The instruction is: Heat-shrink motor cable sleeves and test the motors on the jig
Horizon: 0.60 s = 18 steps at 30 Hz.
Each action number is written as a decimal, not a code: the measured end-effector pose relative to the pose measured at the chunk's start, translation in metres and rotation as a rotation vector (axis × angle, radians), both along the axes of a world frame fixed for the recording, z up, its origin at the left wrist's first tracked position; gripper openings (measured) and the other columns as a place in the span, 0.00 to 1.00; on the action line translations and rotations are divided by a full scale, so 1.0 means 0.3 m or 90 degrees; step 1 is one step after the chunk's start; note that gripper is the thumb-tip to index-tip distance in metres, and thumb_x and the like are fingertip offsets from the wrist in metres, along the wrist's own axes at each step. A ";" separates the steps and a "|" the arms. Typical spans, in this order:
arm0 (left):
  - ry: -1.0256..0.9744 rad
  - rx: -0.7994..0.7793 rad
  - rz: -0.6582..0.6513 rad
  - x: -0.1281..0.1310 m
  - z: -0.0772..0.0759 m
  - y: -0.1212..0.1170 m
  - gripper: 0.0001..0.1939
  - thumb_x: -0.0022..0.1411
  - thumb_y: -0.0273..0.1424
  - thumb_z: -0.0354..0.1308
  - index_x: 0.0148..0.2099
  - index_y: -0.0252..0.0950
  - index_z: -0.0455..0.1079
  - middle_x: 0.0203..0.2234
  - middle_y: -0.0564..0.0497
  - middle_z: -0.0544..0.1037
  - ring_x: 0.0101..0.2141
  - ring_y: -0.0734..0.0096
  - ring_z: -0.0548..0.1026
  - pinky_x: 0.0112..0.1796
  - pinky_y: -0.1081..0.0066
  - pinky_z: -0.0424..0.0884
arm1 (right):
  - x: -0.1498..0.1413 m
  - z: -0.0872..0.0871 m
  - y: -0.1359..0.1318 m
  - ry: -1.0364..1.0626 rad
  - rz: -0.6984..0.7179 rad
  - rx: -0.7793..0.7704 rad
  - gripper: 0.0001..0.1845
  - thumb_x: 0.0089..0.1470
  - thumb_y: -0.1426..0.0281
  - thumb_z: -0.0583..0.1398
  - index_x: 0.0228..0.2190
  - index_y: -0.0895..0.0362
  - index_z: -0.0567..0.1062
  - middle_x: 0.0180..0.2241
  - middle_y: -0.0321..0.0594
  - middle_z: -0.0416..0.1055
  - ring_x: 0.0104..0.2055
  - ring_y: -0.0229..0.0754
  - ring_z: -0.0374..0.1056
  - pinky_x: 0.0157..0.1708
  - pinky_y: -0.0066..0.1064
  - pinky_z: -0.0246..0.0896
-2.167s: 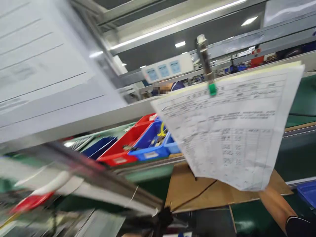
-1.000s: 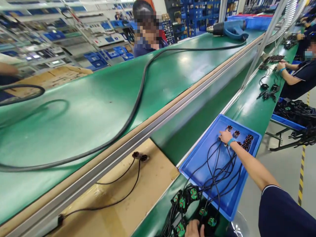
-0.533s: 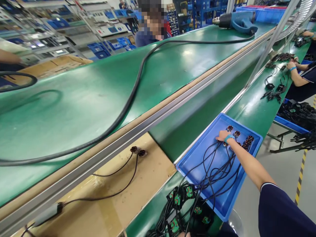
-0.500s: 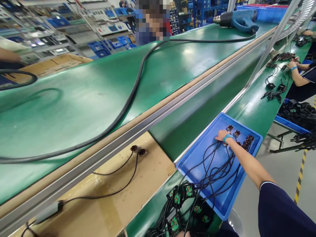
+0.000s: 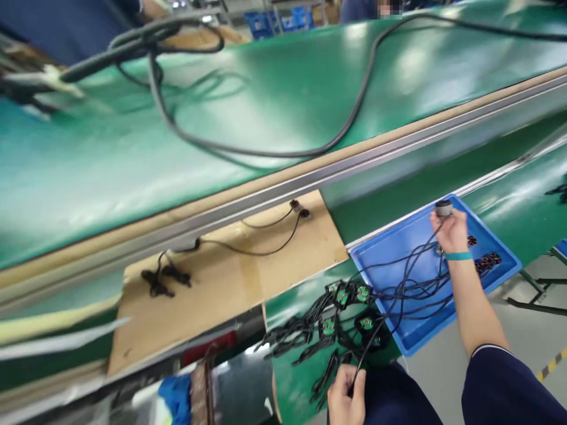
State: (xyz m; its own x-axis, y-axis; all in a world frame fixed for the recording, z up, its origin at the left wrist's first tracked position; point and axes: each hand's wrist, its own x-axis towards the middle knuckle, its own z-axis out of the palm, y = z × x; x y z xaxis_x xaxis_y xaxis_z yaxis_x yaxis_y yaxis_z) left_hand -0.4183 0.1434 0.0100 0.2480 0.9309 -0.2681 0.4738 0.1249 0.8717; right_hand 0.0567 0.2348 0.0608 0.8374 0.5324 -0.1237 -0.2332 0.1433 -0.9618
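My right hand [image 5: 452, 233] is closed on a small round grey-and-black motor [image 5: 443, 208], lifted over a shallow blue tray [image 5: 425, 337]. A black cable hangs from this motor toward the left. Near the bottom edge, my left hand [image 5: 348, 392] pinches a black cable [image 5: 364, 353]. Whether both ends belong to one cable I cannot tell. More motors [image 5: 488, 262] lie along the tray's right side, their cables running left over its rim. Beyond the rim, several black pieces with green circuit boards [image 5: 341, 296] sit bunched on the green bench.
A cardboard sheet [image 5: 234, 289] to the left bears two motors [image 5: 304, 213], their thin cables and black plugs [image 5: 166, 277]. Above runs a metal-edged green shelf [image 5: 283, 106] with a thick black cord [image 5: 266, 152] across it. Another person's dark clothing [image 5: 75, 26] shows at the upper left.
My view has swung left. My right hand has lifted a motor up from the tray. My left hand, barely visible before at the bottom edge, now shows pinching a cable.
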 end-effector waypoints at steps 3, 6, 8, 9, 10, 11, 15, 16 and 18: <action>0.010 -0.055 0.004 -0.060 0.020 0.004 0.23 0.62 0.49 0.57 0.25 0.37 0.65 0.18 0.55 0.65 0.23 0.73 0.65 0.27 0.74 0.64 | -0.115 0.224 0.001 0.110 0.143 0.183 0.20 0.55 0.55 0.57 0.43 0.55 0.74 0.36 0.39 0.72 0.22 0.29 0.58 0.15 0.16 0.56; 0.000 -0.069 0.060 -0.061 0.014 0.014 0.22 0.62 0.49 0.56 0.27 0.36 0.67 0.21 0.55 0.66 0.25 0.72 0.66 0.30 0.73 0.65 | -0.254 0.408 0.029 0.061 0.243 0.152 0.22 0.58 0.52 0.57 0.45 0.54 0.75 0.37 0.38 0.72 0.16 0.26 0.44 0.09 0.17 0.41; -0.020 -0.066 0.092 -0.046 0.007 0.029 0.22 0.62 0.50 0.56 0.29 0.36 0.67 0.21 0.55 0.66 0.25 0.72 0.65 0.30 0.73 0.65 | -0.323 0.459 0.037 -0.006 0.253 0.088 0.23 0.56 0.49 0.59 0.41 0.55 0.76 0.33 0.37 0.71 0.15 0.25 0.41 0.09 0.19 0.39; -0.029 -0.066 0.102 -0.041 0.004 0.039 0.22 0.62 0.50 0.56 0.29 0.36 0.67 0.22 0.56 0.66 0.26 0.72 0.64 0.31 0.73 0.65 | -0.340 0.460 0.031 -0.044 0.247 0.034 0.23 0.55 0.49 0.60 0.39 0.55 0.75 0.30 0.35 0.70 0.14 0.25 0.41 0.09 0.20 0.39; -0.036 -0.066 0.111 -0.040 0.002 0.050 0.22 0.62 0.50 0.56 0.29 0.36 0.68 0.22 0.56 0.65 0.26 0.72 0.64 0.31 0.74 0.64 | -0.346 0.445 0.018 -0.083 0.238 -0.038 0.22 0.54 0.49 0.62 0.37 0.56 0.75 0.26 0.33 0.68 0.14 0.26 0.42 0.10 0.20 0.39; -0.039 -0.065 0.120 -0.045 0.001 0.060 0.22 0.62 0.50 0.57 0.29 0.36 0.68 0.22 0.56 0.65 0.26 0.73 0.64 0.31 0.74 0.64 | -0.340 0.415 -0.002 -0.124 0.224 -0.128 0.22 0.53 0.50 0.63 0.36 0.56 0.74 0.23 0.31 0.66 0.14 0.26 0.44 0.11 0.21 0.38; -0.062 -0.069 0.165 -0.107 -0.006 0.083 0.23 0.60 0.52 0.59 0.29 0.36 0.69 0.21 0.55 0.68 0.25 0.73 0.66 0.30 0.74 0.65 | -0.268 0.191 -0.117 -0.317 0.209 -0.635 0.17 0.55 0.58 0.61 0.31 0.61 0.77 0.16 0.33 0.64 0.16 0.33 0.56 0.16 0.24 0.47; -0.070 -0.071 0.181 -0.128 -0.007 0.082 0.24 0.58 0.53 0.60 0.29 0.35 0.70 0.21 0.55 0.69 0.25 0.73 0.67 0.30 0.74 0.66 | -0.258 0.121 -0.142 -0.352 0.231 -0.758 0.16 0.55 0.61 0.60 0.27 0.61 0.77 0.15 0.36 0.65 0.17 0.35 0.59 0.18 0.25 0.50; -0.086 -0.074 0.216 -0.168 -0.006 0.075 0.26 0.54 0.55 0.62 0.30 0.35 0.71 0.21 0.53 0.72 0.26 0.71 0.70 0.31 0.74 0.69 | -0.261 -0.014 -0.176 -0.376 0.282 -0.911 0.17 0.55 0.64 0.60 0.21 0.62 0.76 0.14 0.41 0.67 0.20 0.39 0.65 0.22 0.27 0.56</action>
